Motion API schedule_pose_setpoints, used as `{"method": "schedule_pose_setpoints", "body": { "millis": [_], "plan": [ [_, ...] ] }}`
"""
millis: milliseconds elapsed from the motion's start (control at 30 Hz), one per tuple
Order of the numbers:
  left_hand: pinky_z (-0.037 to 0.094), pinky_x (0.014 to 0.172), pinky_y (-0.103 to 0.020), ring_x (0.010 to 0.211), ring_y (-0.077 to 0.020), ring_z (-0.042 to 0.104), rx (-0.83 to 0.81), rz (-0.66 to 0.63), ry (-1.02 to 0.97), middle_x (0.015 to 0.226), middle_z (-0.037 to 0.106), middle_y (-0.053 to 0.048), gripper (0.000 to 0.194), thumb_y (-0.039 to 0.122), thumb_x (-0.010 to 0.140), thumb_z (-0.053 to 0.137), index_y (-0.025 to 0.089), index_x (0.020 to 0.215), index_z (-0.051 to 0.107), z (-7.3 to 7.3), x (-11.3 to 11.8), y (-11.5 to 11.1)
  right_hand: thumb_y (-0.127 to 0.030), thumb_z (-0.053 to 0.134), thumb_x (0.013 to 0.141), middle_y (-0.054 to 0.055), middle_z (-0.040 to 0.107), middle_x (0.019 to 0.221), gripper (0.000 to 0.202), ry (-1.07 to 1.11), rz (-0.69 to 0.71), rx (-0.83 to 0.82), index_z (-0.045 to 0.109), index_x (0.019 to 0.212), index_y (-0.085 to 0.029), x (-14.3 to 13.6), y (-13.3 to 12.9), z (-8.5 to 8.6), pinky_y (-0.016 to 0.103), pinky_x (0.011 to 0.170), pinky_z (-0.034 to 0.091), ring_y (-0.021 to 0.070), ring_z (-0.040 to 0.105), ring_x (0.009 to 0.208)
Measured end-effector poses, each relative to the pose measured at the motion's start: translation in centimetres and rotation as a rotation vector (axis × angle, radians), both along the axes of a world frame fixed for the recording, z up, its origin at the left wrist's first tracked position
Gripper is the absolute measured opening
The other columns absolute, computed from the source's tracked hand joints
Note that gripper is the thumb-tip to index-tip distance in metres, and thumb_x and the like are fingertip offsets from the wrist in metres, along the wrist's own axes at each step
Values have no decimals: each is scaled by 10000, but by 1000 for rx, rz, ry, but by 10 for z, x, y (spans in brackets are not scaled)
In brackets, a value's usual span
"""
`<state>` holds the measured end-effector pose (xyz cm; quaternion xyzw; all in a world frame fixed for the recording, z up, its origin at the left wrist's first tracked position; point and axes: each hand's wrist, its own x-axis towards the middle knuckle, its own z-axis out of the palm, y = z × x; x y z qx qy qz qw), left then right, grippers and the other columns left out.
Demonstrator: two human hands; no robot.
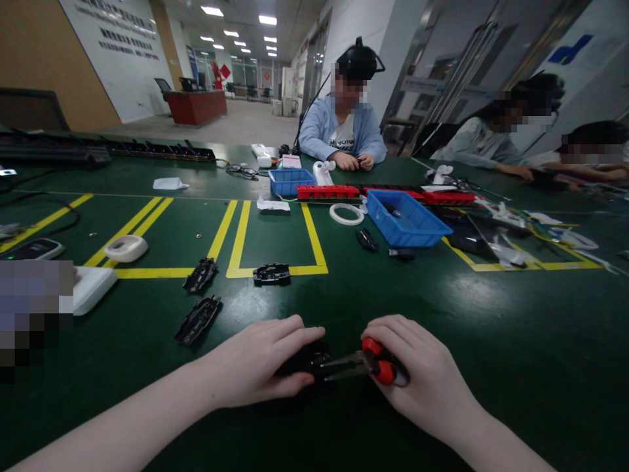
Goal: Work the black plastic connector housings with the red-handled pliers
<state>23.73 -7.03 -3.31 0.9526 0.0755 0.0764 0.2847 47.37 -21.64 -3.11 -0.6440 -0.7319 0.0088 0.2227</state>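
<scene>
Low over the green table, my left hand (268,364) grips a black plastic part (307,357), thumb on the near side and fingers on the far side. Most of that part is covered by the hand. My right hand (425,370) is wrapped round the red handles of a pair of long-nose pliers (361,360). The slim jaws stand apart and point left, with their tips at the right end of the black part; whether they touch it I cannot tell. Similar black plastic shells lie beyond my left hand: one shell (198,320), another (200,275) and a third (272,273).
A blue bin (417,229) stands right of a white tape ring (346,214); small black parts (366,239) lie before it. Red strips (329,192) and a smaller blue bin (289,181) sit farther back. A white box (93,288) is left. Co-workers sit across the table.
</scene>
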Motion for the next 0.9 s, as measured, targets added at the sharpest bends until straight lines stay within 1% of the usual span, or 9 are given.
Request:
{"method": "schedule_pose_setpoints", "body": {
  "millis": [67, 133, 267, 333, 433, 533, 700, 900],
  "plan": [
    [494, 735, -316, 904, -210, 619, 18, -1, 26, 1128, 593, -73, 500, 306, 936, 596, 230, 1377, 373, 1, 0, 0, -141, 558, 772, 51, 666, 1002, 257, 5, 8, 2, 598, 1012, -223, -1, 0, 0, 372, 795, 513, 220, 621, 932],
    [485, 733, -318, 899, -214, 621, 18, -8, 39, 1101, 599, -62, 466, 347, 932, 614, 227, 1335, 413, 0, 0, 1, -172, 575, 782, 50, 666, 981, 217, 0, 8, -3, 600, 992, -222, -2, 0, 0, 364, 772, 507, 215, 621, 903],
    [469, 725, -315, 890, -218, 625, 2, -44, 14, 1074, 613, -51, 456, 455, 893, 657, 215, 1237, 476, -4, 2, 3, -287, 650, 796, 53, 667, 957, 193, -46, 16, -27, 609, 970, -215, -3, 1, 3, 345, 719, 488, 209, 615, 853],
    [463, 714, -311, 870, -216, 627, 11, -63, -7, 1050, 622, -52, 482, 491, 873, 670, 204, 1213, 486, -6, 2, 3, -367, 689, 792, 55, 665, 930, 232, -80, 27, -21, 613, 943, -206, -3, 2, 5, 344, 699, 473, 207, 608, 820],
    [457, 705, -307, 848, -209, 632, 33, -78, -28, 1028, 632, -50, 483, 498, 870, 671, 194, 1199, 489, -7, 3, 4, -488, 730, 765, 58, 662, 888, 345, -119, 39, -12, 620, 902, -191, -4, 4, 9, 342, 680, 457, 205, 602, 784],
    [460, 708, -305, 844, -204, 640, 51, -81, -37, 1021, 640, -45, 465, 492, 883, 656, 199, 1202, 487, -7, 3, 4, -562, 749, 728, 55, 662, 858, 424, -136, 60, -18, 629, 881, -185, -6, 7, 11, 327, 656, 451, 199, 603, 759],
    [462, 700, -304, 845, -203, 645, 96, -74, -58, 1014, 645, -38, 456, 492, 888, 647, 199, 1199, 488, -6, 2, 2, -617, 712, 742, 72, 666, 879, 476, -123, 94, 62, 635, 878, -168, -6, 7, 7, 319, 638, 451, 192, 604, 744],
    [457, 675, -292, 808, -194, 643, 129, -74, -62, 991, 648, -40, 462, 502, 893, 635, 202, 1212, 490, -5, 2, 2, -615, 673, 784, 70, 664, 861, 467, -123, 116, 77, 635, 880, -159, -9, 7, 6, 318, 632, 452, 191, 607, 739]
  ]
}}
